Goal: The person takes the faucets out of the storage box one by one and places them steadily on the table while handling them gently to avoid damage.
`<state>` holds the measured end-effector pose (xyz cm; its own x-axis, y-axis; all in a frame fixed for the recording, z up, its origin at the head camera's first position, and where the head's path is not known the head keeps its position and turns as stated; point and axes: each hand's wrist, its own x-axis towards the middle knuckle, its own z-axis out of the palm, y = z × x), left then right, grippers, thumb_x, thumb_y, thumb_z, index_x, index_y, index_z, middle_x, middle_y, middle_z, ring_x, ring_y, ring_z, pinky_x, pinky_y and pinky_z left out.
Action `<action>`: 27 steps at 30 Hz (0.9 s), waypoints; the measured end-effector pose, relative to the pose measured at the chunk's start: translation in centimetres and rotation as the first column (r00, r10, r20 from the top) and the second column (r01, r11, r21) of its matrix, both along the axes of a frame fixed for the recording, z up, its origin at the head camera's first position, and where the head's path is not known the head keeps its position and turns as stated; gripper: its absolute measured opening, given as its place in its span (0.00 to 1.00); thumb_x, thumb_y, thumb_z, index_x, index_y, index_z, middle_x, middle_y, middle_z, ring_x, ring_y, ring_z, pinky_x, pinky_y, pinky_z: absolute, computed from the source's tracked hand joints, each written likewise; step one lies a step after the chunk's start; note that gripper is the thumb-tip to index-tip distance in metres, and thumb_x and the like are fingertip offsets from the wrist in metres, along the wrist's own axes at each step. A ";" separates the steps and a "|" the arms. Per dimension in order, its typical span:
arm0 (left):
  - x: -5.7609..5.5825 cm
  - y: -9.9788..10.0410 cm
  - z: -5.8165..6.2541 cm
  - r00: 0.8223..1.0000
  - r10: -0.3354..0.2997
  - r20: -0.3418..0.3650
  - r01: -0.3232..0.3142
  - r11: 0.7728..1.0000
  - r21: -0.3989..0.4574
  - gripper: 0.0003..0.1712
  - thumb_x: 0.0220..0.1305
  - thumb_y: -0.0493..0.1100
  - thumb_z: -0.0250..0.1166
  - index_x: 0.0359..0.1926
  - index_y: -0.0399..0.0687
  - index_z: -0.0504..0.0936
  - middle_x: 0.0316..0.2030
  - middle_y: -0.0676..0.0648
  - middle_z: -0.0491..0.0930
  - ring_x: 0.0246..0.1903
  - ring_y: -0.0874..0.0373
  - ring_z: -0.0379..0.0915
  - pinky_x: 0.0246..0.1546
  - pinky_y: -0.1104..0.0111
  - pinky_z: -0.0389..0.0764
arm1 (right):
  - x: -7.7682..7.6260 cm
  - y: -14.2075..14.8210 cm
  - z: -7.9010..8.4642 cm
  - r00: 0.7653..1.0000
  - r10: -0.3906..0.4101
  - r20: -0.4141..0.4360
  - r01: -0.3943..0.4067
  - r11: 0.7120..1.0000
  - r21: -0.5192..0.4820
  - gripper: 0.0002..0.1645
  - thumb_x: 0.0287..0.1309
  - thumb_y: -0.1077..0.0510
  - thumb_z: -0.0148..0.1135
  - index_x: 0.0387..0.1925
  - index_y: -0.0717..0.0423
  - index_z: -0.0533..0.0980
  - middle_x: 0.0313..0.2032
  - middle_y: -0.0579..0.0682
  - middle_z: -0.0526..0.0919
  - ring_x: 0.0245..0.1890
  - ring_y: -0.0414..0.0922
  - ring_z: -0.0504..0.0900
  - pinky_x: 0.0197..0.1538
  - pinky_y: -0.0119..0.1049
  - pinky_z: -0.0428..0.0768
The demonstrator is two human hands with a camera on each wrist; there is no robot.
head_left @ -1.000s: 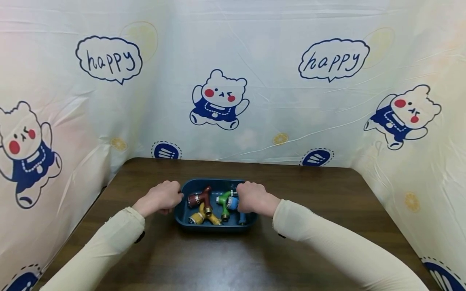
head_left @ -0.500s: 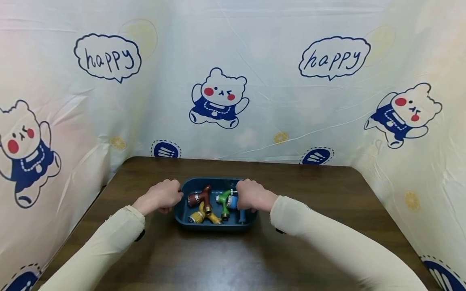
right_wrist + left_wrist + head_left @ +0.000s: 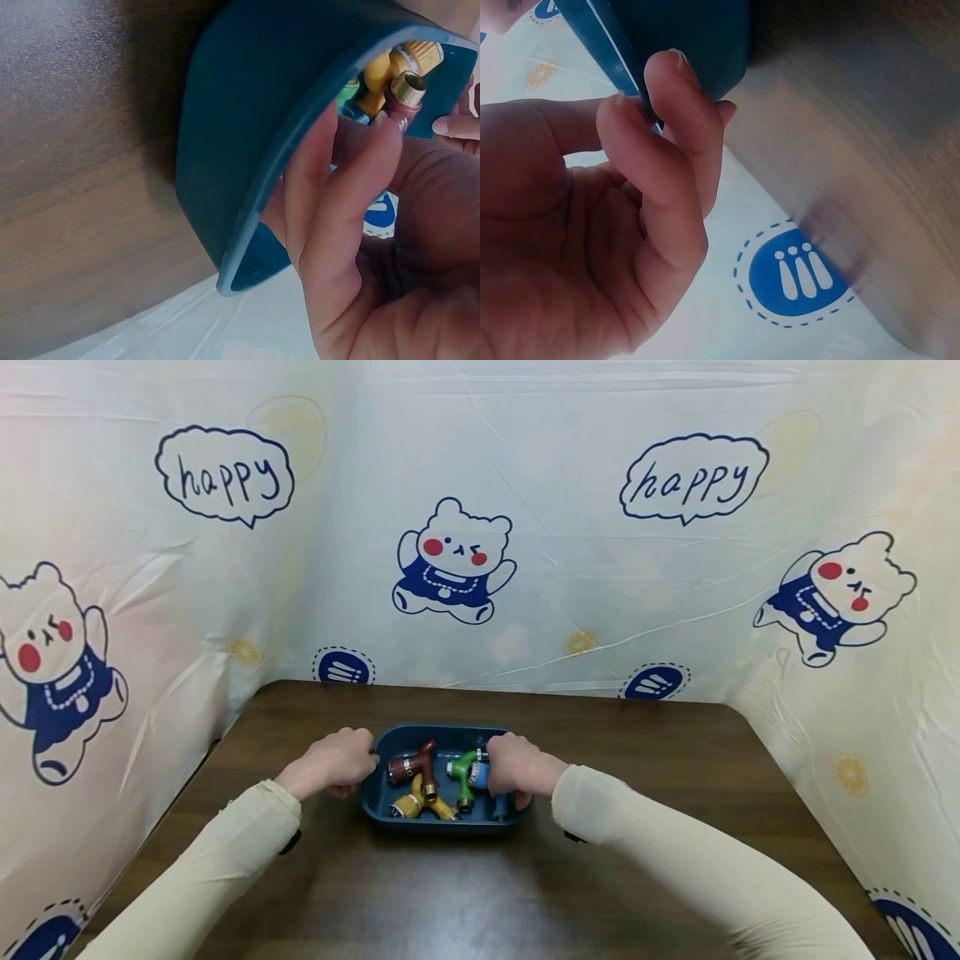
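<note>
A dark teal plastic tub (image 3: 442, 828) stands on the table, its long side toward me. My left hand (image 3: 334, 763) holds its left end, with fingers curled at the rim (image 3: 613, 52) in the left wrist view. At the opposite end my right hand (image 3: 519, 768) grips the rim, some fingers reaching inside the tub (image 3: 232, 112) in the right wrist view. Inside lie a dark red tap (image 3: 406, 768), a yellow tap (image 3: 409, 806), a green tap (image 3: 463, 774) and a blue tap (image 3: 479, 775). Brass threaded ends show on some. My right hand partly hides the blue one.
The brown wooden table (image 3: 450, 893) extends around the tub on all sides. Pale cloth (image 3: 570, 527) printed with bears and lettering hangs behind the table and along both sides.
The tub and both hands stay nearly where they were. My right forearm has shifted slightly left, and the right fingers show a little more at the tub's end.
</note>
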<state>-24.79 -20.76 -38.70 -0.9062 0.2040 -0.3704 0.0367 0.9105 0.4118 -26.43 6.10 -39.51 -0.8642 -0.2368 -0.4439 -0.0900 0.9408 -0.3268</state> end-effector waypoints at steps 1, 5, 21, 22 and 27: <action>0.0 0.0 0.0 1.000 0.000 -0.001 0.000 1.000 0.000 0.10 0.80 0.39 0.55 0.40 0.39 0.78 0.21 0.43 0.79 0.17 0.54 0.77 0.18 0.65 0.83 | 0.0 0.0 -0.1 1.000 -0.005 0.002 0.005 1.000 -0.001 0.13 0.60 0.65 0.76 0.44 0.63 0.81 0.34 0.58 0.81 0.15 0.50 0.86 0.20 0.39 0.86; 0.0 0.1 0.1 1.000 -0.005 -0.004 0.005 1.000 -0.001 0.10 0.80 0.39 0.55 0.38 0.40 0.78 0.21 0.43 0.79 0.16 0.54 0.77 0.18 0.65 0.83 | 0.1 0.1 -0.4 1.000 -0.022 0.001 0.022 1.000 -0.012 0.14 0.59 0.67 0.75 0.44 0.63 0.80 0.34 0.58 0.81 0.15 0.51 0.86 0.19 0.40 0.86; -0.1 0.0 0.2 1.000 -0.014 -0.005 0.014 1.000 -0.002 0.09 0.80 0.39 0.55 0.42 0.37 0.78 0.23 0.43 0.79 0.18 0.53 0.78 0.20 0.65 0.84 | -0.2 0.2 -0.8 0.999 -0.005 -0.032 0.005 1.000 -0.004 0.11 0.59 0.68 0.74 0.41 0.63 0.81 0.33 0.57 0.81 0.13 0.49 0.85 0.19 0.37 0.85; -0.1 0.0 0.2 1.000 -0.015 -0.005 0.015 1.000 -0.003 0.09 0.79 0.39 0.56 0.42 0.37 0.78 0.23 0.43 0.79 0.18 0.53 0.78 0.20 0.65 0.84 | -0.2 0.2 -0.8 0.999 0.000 -0.036 0.000 1.000 -0.005 0.10 0.59 0.67 0.74 0.41 0.63 0.81 0.33 0.57 0.81 0.14 0.49 0.85 0.19 0.37 0.85; -0.1 0.1 0.2 1.000 -0.009 0.002 0.009 1.000 -0.009 0.09 0.79 0.38 0.56 0.42 0.37 0.78 0.23 0.43 0.79 0.18 0.53 0.78 0.20 0.65 0.84 | -0.1 0.3 -0.8 0.999 0.019 -0.047 -0.020 0.999 -0.034 0.11 0.60 0.67 0.73 0.44 0.63 0.81 0.34 0.56 0.82 0.15 0.49 0.85 0.19 0.37 0.85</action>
<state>-24.88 -20.69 -38.49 -0.9036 0.2092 -0.3737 0.0445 0.9137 0.4040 -26.52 6.40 -40.31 -0.8788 -0.2682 -0.3946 -0.1242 0.9271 -0.3535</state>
